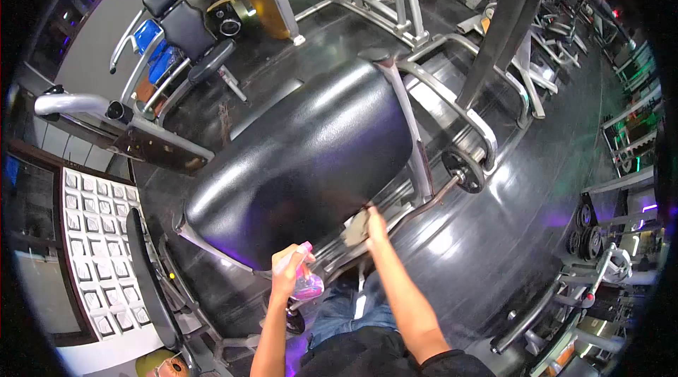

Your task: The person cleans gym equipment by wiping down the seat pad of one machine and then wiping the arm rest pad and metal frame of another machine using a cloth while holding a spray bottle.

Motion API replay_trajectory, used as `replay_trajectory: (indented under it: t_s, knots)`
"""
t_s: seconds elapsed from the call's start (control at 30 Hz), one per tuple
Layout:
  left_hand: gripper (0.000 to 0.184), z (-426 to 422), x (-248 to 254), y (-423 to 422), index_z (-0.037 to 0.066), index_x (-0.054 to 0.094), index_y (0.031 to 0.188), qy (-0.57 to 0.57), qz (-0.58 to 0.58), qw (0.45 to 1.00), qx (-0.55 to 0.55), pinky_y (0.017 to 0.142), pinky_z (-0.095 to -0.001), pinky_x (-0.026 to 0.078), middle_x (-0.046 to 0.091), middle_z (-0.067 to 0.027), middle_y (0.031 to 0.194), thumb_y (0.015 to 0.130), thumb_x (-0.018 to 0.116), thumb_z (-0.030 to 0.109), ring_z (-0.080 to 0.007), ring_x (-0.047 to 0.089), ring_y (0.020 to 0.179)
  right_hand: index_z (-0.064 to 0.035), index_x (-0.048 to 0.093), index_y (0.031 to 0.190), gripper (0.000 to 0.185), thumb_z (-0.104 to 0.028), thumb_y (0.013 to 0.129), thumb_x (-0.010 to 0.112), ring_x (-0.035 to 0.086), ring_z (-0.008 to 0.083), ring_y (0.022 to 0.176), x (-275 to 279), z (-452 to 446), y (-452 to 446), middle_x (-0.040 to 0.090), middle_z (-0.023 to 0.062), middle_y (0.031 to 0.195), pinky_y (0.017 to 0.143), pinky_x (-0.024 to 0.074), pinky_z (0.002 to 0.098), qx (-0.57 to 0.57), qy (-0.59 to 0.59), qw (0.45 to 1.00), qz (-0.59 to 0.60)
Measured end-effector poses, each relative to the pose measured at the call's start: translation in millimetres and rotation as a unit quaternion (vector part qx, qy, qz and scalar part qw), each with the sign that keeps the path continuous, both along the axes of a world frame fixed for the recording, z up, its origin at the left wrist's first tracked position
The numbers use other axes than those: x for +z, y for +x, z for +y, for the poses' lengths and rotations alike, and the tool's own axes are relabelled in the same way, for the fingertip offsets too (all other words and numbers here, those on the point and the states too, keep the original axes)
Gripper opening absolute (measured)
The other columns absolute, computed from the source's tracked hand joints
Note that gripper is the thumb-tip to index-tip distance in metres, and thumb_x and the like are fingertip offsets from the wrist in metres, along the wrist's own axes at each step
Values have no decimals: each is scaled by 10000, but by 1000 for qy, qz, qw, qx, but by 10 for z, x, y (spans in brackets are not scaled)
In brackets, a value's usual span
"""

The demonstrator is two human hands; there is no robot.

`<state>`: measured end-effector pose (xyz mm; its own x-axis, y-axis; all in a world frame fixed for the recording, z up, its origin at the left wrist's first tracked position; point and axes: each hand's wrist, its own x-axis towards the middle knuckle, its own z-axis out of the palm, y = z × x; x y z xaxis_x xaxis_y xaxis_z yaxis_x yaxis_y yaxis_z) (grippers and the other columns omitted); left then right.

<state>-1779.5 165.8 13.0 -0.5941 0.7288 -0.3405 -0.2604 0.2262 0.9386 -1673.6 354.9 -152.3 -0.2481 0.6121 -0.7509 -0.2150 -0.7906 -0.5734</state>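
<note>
My left hand (284, 274) is closed around the neck of a clear spray bottle (308, 285) with pink parts, held low in front of my body. My right hand (376, 227) grips a beige-grey cloth (355, 231), slightly blurred, just off the near edge of a large black padded bench (304, 158). The pad has a shiny surface with bright light streaks across it. Neither the cloth nor the bottle clearly touches the pad.
A curved bar with a weight plate (462, 170) runs along the pad's right side. Behind stand a black seat machine (187, 31) and a speaker (224, 18). A white lattice panel (102, 250) is at left. More machines and plates (585, 241) line the right.
</note>
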Motion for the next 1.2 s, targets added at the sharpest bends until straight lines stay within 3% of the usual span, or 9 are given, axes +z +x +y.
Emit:
replay_trajectory:
  t_s: [0.03,0.07,0.27,0.33,0.47,0.6,0.9,0.93,1.2]
  knots:
    - [316,31,29,-34,-25,653,813,7,1,1000,-9,489,-275,478,675,-108,758,953,588,251,-142,577,475,-58,661,1053,282,-287,935,547,615,167,922,368,264,86,652,40,1010,798,490,338,23,-7,1000,-12]
    - [316,65,67,-62,-25,653,813,11,5,1000,-8,489,-275,478,675,-108,758,953,588,251,-142,577,475,-72,661,1018,249,-275,923,552,610,161,874,-91,514,181,642,31,960,782,490,327,20,45,999,-15]
    - [315,438,223,-25,-9,659,786,-41,-10,999,-2,477,-271,472,674,-84,720,945,610,258,-131,584,470,-23,655,1031,276,-240,922,523,555,166,940,-181,1368,443,642,61,1016,857,436,335,108,133,982,-84]
    - [326,614,120,29,-2,654,754,-20,-7,1000,-11,477,-267,466,667,-81,703,944,609,259,-126,581,472,-14,656,1093,294,-220,949,504,538,163,998,-171,1207,370,636,57,1047,891,425,338,19,169,983,-66]
    - [335,1158,118,289,2,651,744,-31,-28,999,30,490,-266,459,651,-79,678,946,602,265,-123,575,478,46,633,1124,412,-303,985,465,576,195,961,-449,827,305,653,103,1048,844,454,368,158,71,976,-133]
    - [346,1658,141,468,-5,653,767,-57,-27,998,27,507,-269,459,639,-70,681,950,588,282,-128,566,484,16,632,1137,369,-286,997,473,589,179,937,-119,803,410,649,66,1023,829,468,329,109,-55,992,21]
    - [334,2152,279,604,-19,646,815,-27,-34,998,38,517,-270,476,651,-95,716,961,565,270,-142,588,512,-23,640,1108,236,-182,980,521,583,152,911,191,1338,428,650,36,992,821,461,306,121,198,966,-110]
    - [334,2185,290,610,-19,646,815,-26,-33,998,39,517,-270,476,651,-95,716,961,565,270,-142,588,512,-5,640,1127,298,-244,962,576,613,204,986,260,1371,445,678,108,1047,890,458,333,126,187,968,-114]
    - [429,2469,572,528,-41,623,855,13,30,999,14,558,-332,556,667,-151,781,991,519,352,-190,614,517,-21,658,1122,290,-246,946,608,610,181,981,590,1725,608,683,96,1047,885,459,318,173,232,948,-129]
